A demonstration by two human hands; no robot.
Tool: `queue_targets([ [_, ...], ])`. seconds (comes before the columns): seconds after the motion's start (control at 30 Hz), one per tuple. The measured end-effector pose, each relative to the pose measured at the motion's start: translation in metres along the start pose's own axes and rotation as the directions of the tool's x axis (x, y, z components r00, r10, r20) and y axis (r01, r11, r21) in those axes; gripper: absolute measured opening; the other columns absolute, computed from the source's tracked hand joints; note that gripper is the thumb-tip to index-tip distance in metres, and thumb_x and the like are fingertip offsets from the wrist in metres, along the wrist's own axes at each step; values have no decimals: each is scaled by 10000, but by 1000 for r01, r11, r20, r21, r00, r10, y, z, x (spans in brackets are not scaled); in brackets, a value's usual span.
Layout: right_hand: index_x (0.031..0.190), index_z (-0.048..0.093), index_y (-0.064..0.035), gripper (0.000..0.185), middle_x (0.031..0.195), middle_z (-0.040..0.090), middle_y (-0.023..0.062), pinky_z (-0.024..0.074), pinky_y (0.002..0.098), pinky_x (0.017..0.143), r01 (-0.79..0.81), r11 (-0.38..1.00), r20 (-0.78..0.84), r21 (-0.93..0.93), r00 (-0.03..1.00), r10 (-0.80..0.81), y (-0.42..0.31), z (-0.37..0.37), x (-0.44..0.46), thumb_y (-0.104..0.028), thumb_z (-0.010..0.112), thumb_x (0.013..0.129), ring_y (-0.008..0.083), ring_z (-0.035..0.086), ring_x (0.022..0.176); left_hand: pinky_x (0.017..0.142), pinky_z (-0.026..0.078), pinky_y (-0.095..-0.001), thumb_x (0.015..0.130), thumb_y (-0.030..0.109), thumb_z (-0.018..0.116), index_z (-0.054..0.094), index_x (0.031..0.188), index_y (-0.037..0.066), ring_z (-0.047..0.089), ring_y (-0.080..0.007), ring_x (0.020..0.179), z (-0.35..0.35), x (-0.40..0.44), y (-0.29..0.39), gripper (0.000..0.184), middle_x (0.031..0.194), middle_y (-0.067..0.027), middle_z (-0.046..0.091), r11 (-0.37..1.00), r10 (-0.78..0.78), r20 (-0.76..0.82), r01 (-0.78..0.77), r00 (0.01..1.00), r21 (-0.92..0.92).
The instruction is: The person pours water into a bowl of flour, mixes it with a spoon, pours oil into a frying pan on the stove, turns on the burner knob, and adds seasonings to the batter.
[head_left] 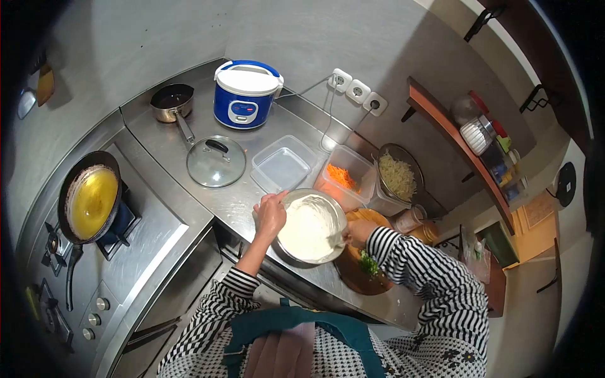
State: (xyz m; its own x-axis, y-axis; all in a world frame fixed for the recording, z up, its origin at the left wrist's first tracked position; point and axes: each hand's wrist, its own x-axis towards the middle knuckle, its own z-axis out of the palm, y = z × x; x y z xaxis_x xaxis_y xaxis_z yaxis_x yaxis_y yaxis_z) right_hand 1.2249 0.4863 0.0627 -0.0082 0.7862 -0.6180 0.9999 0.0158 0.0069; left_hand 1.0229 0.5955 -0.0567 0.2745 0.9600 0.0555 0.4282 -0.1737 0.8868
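Observation:
A metal mixing bowl [292,254] of thick, pale batter [309,227] stands near the counter's front edge. My left hand [271,217] is closed on the bowl's left rim. At the right rim, my right hand [359,232] is closed, its fingers bent toward the batter; what it grips is too small and blurred to make out. Beneath my right forearm lies a round wooden board [354,277] with chopped green herbs [368,263]. Behind the bowl is a clear container [364,165] of shredded orange carrot [342,177].
A frying pan [64,208] of yellow oil sits on the stove at left. Behind are a saucepan [165,114], glass lid [216,169], blue rice cooker [242,104], clear tub [283,162] and strainer [417,173] of pale shreds. A shelf [435,123] juts out at right.

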Motion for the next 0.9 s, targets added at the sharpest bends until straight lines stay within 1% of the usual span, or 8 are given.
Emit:
queue_targets([
  [0.1,901,648,-111,177,806,641,113,476,367,718,-23,998,-40,59,999,25,3,19,19,-184,619,743,269,614,798,976,234,-452,795,149,538,451,1254,115,385,-294,1180,-14,1,12,468,1207,-169,483,999,36,40,-37,999,38],
  [0.23,871,641,-66,208,790,632,140,474,370,708,11,986,-181,-166,983,-42,19,13,35,-225,599,745,276,610,778,1017,183,-463,791,251,586,293,1331,73,289,-315,1253,-55,-16,90,640,1336,-167,339,761,634,49,-634,772,137],
  [0.33,834,636,-73,309,765,619,132,470,394,651,-40,963,-567,-265,815,-122,-22,-83,-18,-353,528,763,276,607,725,1053,133,-464,725,308,642,269,1335,72,222,-312,1293,-68,-52,196,753,1373,-151,288,331,898,304,-943,319,14],
  [0.37,841,624,-81,244,776,621,129,475,408,632,15,953,-784,-303,564,-258,8,-74,17,-294,541,755,288,609,729,1061,123,-473,688,318,656,259,1338,80,209,-303,1300,-62,-61,225,798,1377,-140,286,185,917,368,-982,155,-48],
  [0.4,849,612,-86,191,792,619,141,475,413,638,-74,964,-695,-255,707,-129,-9,-118,14,-232,538,752,299,604,761,1069,112,-482,651,329,670,249,1341,87,196,-294,1308,-52,-69,250,843,1381,-130,283,36,910,415,-992,-18,-122],
  [0.5,900,588,-75,181,804,617,143,476,421,671,-27,928,-792,-371,531,-301,-23,-187,28,-154,521,753,315,599,778,1056,158,-516,749,206,530,331,1275,49,363,-267,1223,-23,-87,297,584,1249,-163,425,-478,854,307,-866,-419,149],
  [0.63,930,579,-54,197,839,617,156,473,422,701,-22,928,-774,-372,558,-297,-16,-218,48,-161,530,772,311,597,824,967,263,-579,784,114,475,489,1075,-25,565,-252,855,-34,-131,311,322,846,-146,537,-501,818,145,-813,-557,-298],
  [0.9,881,628,-22,243,933,616,194,485,416,741,-6,996,-527,-93,849,-44,10,-171,75,-222,608,744,343,594,884,918,336,-583,795,191,495,459,1206,106,495,-333,1034,-76,-186,269,421,1064,-177,528,-348,895,127,-850,-427,-396],
])
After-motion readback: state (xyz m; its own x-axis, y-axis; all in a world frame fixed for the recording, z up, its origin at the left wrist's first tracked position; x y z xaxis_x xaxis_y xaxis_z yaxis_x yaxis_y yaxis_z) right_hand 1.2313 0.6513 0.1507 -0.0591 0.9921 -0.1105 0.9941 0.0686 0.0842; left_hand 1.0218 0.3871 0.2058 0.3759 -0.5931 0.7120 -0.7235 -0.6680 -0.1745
